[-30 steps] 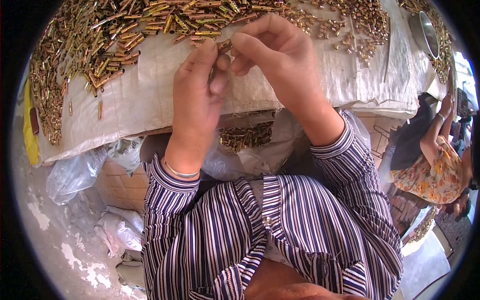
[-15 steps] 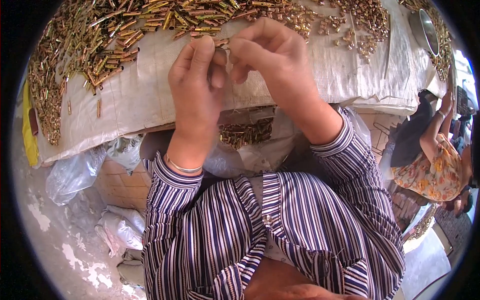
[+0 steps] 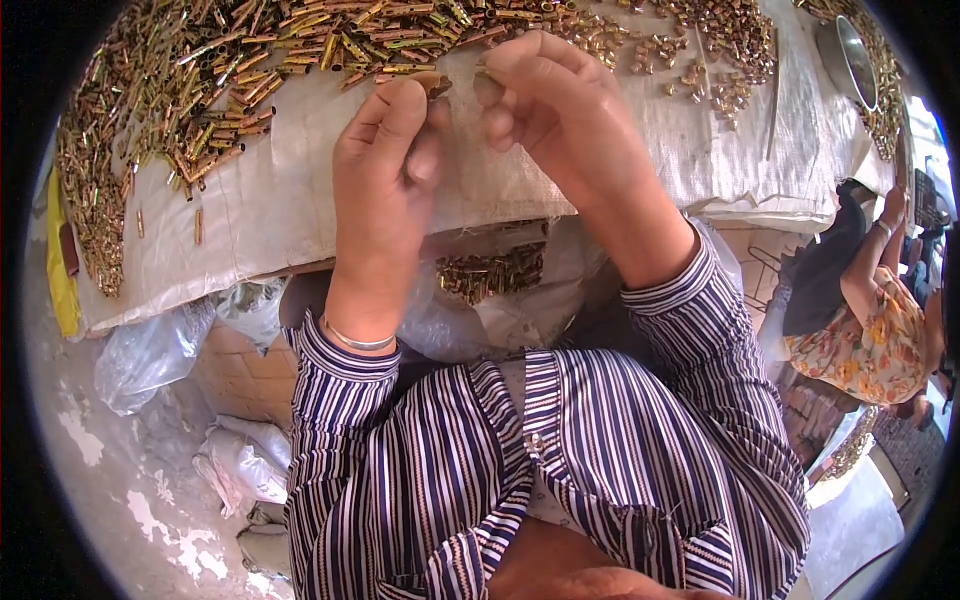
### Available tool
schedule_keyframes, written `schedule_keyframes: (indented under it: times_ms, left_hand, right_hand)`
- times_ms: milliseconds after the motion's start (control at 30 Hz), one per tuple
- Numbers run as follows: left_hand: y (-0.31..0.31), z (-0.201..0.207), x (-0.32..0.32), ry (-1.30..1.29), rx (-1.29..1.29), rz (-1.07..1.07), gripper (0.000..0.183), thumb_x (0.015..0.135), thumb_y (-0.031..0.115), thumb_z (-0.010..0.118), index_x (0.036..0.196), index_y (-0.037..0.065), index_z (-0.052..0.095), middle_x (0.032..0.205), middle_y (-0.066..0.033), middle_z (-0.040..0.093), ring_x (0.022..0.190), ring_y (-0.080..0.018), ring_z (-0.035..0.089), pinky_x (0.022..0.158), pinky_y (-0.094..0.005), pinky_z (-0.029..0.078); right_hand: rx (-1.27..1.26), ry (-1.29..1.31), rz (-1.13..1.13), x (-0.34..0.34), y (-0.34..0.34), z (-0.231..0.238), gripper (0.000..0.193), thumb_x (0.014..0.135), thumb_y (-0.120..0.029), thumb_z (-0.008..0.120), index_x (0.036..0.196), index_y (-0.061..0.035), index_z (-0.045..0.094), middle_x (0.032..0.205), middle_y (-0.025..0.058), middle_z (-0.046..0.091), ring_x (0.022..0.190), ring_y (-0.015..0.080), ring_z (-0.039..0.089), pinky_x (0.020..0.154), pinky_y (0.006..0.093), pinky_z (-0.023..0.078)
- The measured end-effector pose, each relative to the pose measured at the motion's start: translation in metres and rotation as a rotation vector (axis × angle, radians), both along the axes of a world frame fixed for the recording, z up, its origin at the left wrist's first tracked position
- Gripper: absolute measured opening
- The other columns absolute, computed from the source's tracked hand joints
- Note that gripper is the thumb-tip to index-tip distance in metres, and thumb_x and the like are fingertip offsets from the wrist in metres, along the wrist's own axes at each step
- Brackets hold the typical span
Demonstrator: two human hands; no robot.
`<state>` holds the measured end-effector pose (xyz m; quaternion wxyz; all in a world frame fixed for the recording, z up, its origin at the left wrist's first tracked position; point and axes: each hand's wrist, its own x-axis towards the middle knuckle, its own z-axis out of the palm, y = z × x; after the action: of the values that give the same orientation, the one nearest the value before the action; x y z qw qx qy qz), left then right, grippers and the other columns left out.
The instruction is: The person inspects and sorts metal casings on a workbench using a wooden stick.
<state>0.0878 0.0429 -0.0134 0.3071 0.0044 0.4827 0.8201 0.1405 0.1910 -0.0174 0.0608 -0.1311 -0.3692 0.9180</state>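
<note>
Over the near part of the worktable, my left hand pinches a short brass-coloured metal sleeve between thumb and fingertips. To its right, my right hand is closed in a pinch, its fingertips a short gap from the sleeve. Whatever lies between those fingertips is too small and hidden to name. Just beyond both hands spreads a heap of slotted, brass-coloured metal sleeves. Small, short metal pieces, coppery and shiny, are scattered beyond and right of my right hand.
White woven sheeting covers the table. A thin rod and a metal bowl lie at the right. Below the table edge sit more sleeves and a clear plastic bag. Another person is at far right.
My hands have drawn apart. Their fingertips met at the small metal piece before; now a gap separates them, with the sleeve staying in my left hand.
</note>
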Motion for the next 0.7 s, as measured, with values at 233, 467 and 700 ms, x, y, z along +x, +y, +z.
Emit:
schedule_keyframes:
  times_ms: [233,467,700]
  left_hand:
    - [-0.001,-0.004,-0.001,-0.013,0.003,-0.051,0.02,0.093,0.023,0.058,0.096,0.003,0.061,0.078,0.0006,0.055,0.057,-0.0019,0.038,0.05,-0.015,0.028]
    - [0.0,-0.009,0.002,0.061,-0.058,-0.023,0.023,0.094,0.026,0.056,0.086,0.005,0.058,0.074,0.0015,0.052,0.056,-0.0023,0.037,0.049,-0.0161,0.029]
    - [0.001,-0.009,0.005,0.107,-0.094,0.013,0.021,0.093,0.026,0.057,0.092,0.005,0.062,0.073,0.002,0.054,0.057,-0.0025,0.039,0.049,-0.0163,0.03]
  right_hand:
    - [0.038,-0.012,0.037,0.002,-0.004,0.004,0.01,0.088,-0.01,0.058,0.087,0.0001,0.059,0.074,0.0083,0.062,0.06,0.0143,0.062,0.056,0.0254,0.052]
    - [0.042,0.015,0.067,0.001,-0.01,0.0,0.01,0.088,-0.01,0.058,0.088,0.0003,0.059,0.075,0.0095,0.064,0.059,0.0136,0.063,0.055,0.0238,0.052]
    - [0.06,-0.008,0.054,0.001,-0.009,-0.001,0.011,0.088,-0.01,0.059,0.088,0.0009,0.059,0.075,0.0099,0.065,0.059,0.0137,0.063,0.054,0.0243,0.053]
